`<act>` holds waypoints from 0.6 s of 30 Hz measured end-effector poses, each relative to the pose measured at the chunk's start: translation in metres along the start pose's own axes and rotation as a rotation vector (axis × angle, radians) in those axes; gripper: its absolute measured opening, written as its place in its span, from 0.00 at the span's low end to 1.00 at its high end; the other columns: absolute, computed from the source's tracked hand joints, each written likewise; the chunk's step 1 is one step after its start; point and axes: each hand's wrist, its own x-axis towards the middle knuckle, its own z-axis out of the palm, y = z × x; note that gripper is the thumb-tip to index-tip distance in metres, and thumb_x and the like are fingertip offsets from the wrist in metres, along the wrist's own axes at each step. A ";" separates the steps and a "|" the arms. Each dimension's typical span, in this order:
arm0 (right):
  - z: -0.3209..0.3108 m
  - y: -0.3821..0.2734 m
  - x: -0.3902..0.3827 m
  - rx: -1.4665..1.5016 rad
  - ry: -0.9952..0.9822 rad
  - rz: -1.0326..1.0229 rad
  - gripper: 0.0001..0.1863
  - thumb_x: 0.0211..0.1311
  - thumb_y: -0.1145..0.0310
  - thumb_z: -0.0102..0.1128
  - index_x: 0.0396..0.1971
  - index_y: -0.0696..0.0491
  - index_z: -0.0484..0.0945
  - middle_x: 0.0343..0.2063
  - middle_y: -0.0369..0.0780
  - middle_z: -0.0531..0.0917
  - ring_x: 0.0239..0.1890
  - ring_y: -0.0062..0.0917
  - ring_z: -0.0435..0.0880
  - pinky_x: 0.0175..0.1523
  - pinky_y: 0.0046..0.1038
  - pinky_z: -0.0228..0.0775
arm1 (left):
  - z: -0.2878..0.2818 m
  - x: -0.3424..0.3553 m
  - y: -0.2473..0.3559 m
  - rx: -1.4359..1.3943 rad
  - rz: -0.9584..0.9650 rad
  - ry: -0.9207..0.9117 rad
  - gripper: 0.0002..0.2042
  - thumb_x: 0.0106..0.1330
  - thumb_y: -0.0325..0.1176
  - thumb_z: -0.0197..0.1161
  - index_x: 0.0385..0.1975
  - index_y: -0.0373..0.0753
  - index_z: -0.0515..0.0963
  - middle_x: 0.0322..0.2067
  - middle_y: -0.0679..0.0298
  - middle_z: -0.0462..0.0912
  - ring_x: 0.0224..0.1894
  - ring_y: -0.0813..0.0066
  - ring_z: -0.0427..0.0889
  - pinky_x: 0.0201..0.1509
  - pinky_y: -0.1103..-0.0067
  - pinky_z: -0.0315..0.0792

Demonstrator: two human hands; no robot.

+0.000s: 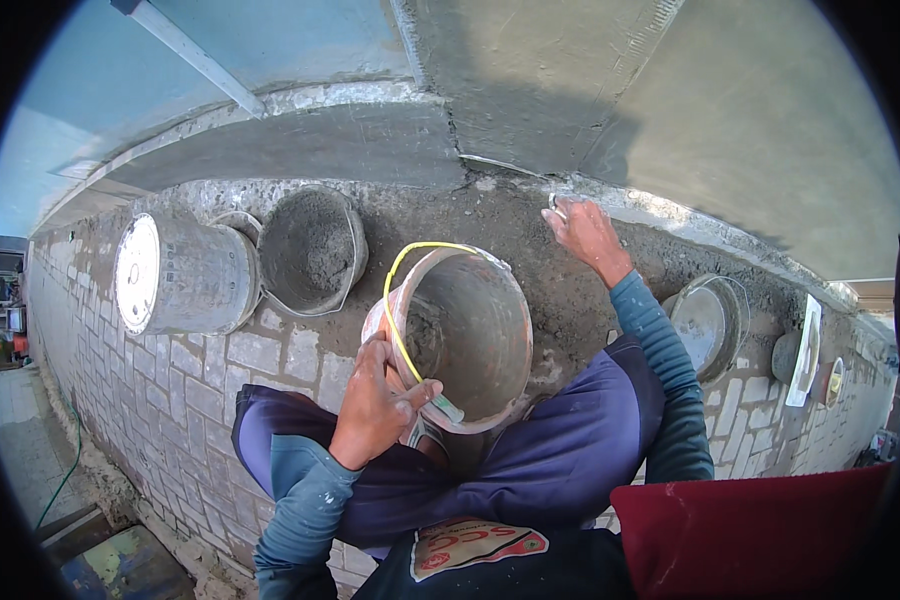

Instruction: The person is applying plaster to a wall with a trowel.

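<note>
Between the purple-trousered knees (595,430): one round bucket (500,340), pale orange-brown rim, tilted, mouth upward, inside coated with grey residue; fitted with a yellow handle (394,318). Left hand (375,405): closed on the bucket's near left side, pinching the handle by the rim. Right hand (585,232): fingers curled, well apart from the bucket, near the foot of the wall (525,110); whether it holds anything, cannot tell. To the left: one dark bucket (312,250), wire handle, grey mortar (328,255) inside; just beside it, one pale pail (205,280), white round end facing left. To the right: one shallow-looking grey bucket (705,325), wire handle; farther off, one long white board (804,350). Underfoot: grey paving bricks (185,400).
</note>
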 end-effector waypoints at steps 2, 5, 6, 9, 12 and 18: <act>-0.002 -0.001 0.000 0.012 -0.002 0.018 0.19 0.69 0.55 0.59 0.40 0.58 0.83 0.33 0.54 0.85 0.39 0.53 0.83 0.47 0.50 0.75 | 0.003 0.001 0.002 -0.028 0.009 0.009 0.23 0.58 0.31 0.77 0.47 0.29 0.71 0.47 0.57 0.78 0.49 0.68 0.78 0.60 0.73 0.70; -0.003 0.001 0.004 0.032 0.009 0.038 0.19 0.68 0.55 0.59 0.40 0.59 0.83 0.32 0.55 0.84 0.38 0.54 0.83 0.47 0.50 0.75 | 0.002 0.002 0.010 -0.008 -0.015 -0.021 0.26 0.59 0.31 0.77 0.50 0.28 0.70 0.48 0.56 0.78 0.50 0.69 0.79 0.60 0.73 0.70; -0.003 0.002 0.006 0.041 0.023 0.038 0.20 0.68 0.55 0.60 0.40 0.59 0.83 0.31 0.56 0.84 0.38 0.54 0.83 0.47 0.50 0.75 | 0.002 0.002 0.011 -0.009 -0.013 -0.021 0.26 0.59 0.31 0.77 0.50 0.28 0.70 0.48 0.56 0.78 0.50 0.69 0.79 0.60 0.73 0.70; -0.004 0.004 0.011 0.077 0.117 -0.027 0.21 0.68 0.55 0.60 0.42 0.60 0.84 0.33 0.57 0.84 0.38 0.55 0.83 0.47 0.50 0.75 | 0.001 0.002 0.014 -0.030 -0.039 -0.038 0.26 0.59 0.32 0.77 0.51 0.28 0.70 0.49 0.55 0.78 0.50 0.68 0.80 0.61 0.73 0.70; -0.019 -0.008 0.013 0.102 0.031 0.054 0.22 0.68 0.55 0.60 0.45 0.61 0.84 0.35 0.58 0.85 0.40 0.55 0.84 0.48 0.48 0.76 | -0.001 0.001 0.014 -0.004 -0.059 -0.060 0.26 0.59 0.33 0.77 0.51 0.28 0.71 0.49 0.53 0.78 0.51 0.67 0.79 0.61 0.72 0.70; -0.019 -0.003 -0.009 0.098 0.102 -0.023 0.22 0.68 0.55 0.60 0.45 0.61 0.84 0.36 0.58 0.85 0.41 0.53 0.85 0.49 0.47 0.76 | 0.000 0.002 0.016 0.007 -0.016 -0.047 0.26 0.59 0.35 0.77 0.50 0.28 0.71 0.49 0.51 0.78 0.51 0.64 0.78 0.58 0.71 0.71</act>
